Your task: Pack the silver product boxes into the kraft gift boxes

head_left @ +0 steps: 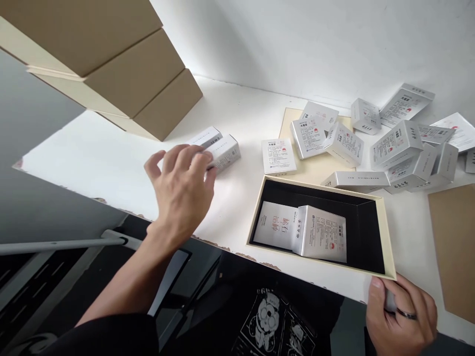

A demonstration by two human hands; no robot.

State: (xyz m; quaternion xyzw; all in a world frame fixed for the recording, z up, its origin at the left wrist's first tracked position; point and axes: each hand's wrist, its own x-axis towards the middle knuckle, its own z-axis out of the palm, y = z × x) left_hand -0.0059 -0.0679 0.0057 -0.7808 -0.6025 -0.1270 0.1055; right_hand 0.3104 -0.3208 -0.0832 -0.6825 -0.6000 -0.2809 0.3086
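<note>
Head view: left hand [181, 183], fingers spread wide, touches paired white boxes [222, 151] centre-left on the worktop [111, 158]. Right hand [401, 316] is curled at the open box [363, 237] corner, lower right. Looks like the reach step; grasping needs fingers closing.

Small cartons [222, 151] were white paperboard w/ a pearly semi-gloss coat, smooth, printed. Gift box [386, 232] had a stiff cream card rim, matt; its lining [365, 237] was black, matt, prob. paper. Stacked shipping boxes [129, 74] were brown kraft cardboard, matt. Table [111, 158] was painted white, smooth on top, chipped & rough at the front edge. Flat sheet [452, 247] was dull brown board. Ring [407, 314] looked like dark polished metal. T-shirt [274, 316] was black cloth w/ white print.
</note>
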